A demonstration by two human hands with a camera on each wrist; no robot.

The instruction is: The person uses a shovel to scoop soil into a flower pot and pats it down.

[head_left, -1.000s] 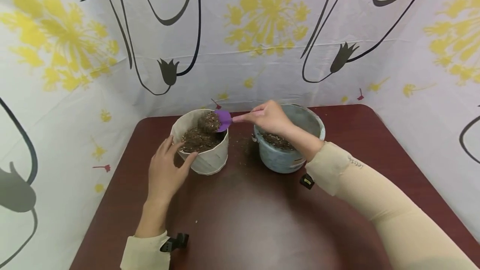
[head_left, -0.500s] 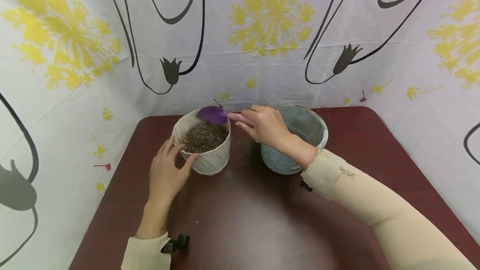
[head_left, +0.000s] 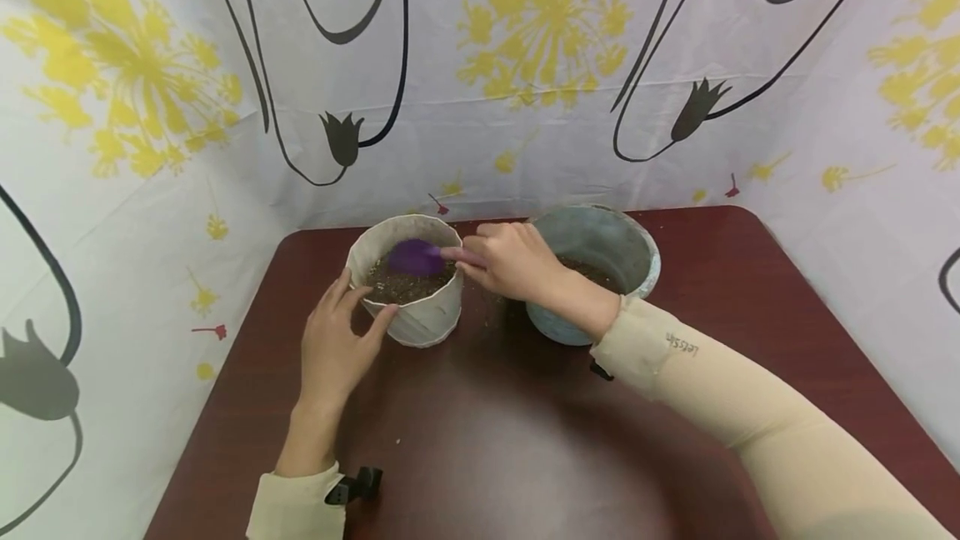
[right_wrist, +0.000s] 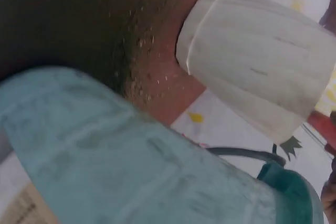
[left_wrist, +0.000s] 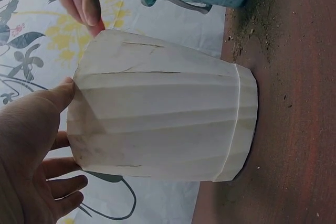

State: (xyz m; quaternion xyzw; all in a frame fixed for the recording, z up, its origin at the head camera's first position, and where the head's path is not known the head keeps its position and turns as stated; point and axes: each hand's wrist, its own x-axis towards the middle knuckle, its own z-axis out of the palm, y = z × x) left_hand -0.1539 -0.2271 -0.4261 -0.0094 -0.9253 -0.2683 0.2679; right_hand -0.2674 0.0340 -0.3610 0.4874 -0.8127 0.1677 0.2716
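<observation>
My right hand [head_left: 517, 265] grips the pink handle of a garden trowel [head_left: 417, 257], its purple blade lowered against the dark soil [head_left: 397, 284] inside a white ribbed plant pot [head_left: 422, 325]. My left hand [head_left: 337, 348] holds that pot at its near left rim, thumb in front and fingers spread along the side. In the left wrist view, the thumb of my left hand [left_wrist: 31, 140] lies at the rim of the upright pot [left_wrist: 157, 108]. The right wrist view shows the pot's outer wall [right_wrist: 257, 56], with the right hand mostly out of frame.
A blue-grey bucket [head_left: 600, 244] with some soil at its bottom stands right of the pot, partly behind my right wrist. Loose soil crumbs [left_wrist: 257, 27] lie on the dark red table [head_left: 480, 440] between the two. Patterned white cloth [head_left: 450, 148] hangs behind and at both sides.
The soil heaped on the trowel has been tipped into the white pot. The blade has turned over and come down onto the soil. My left hand stays at the pot's rim.
</observation>
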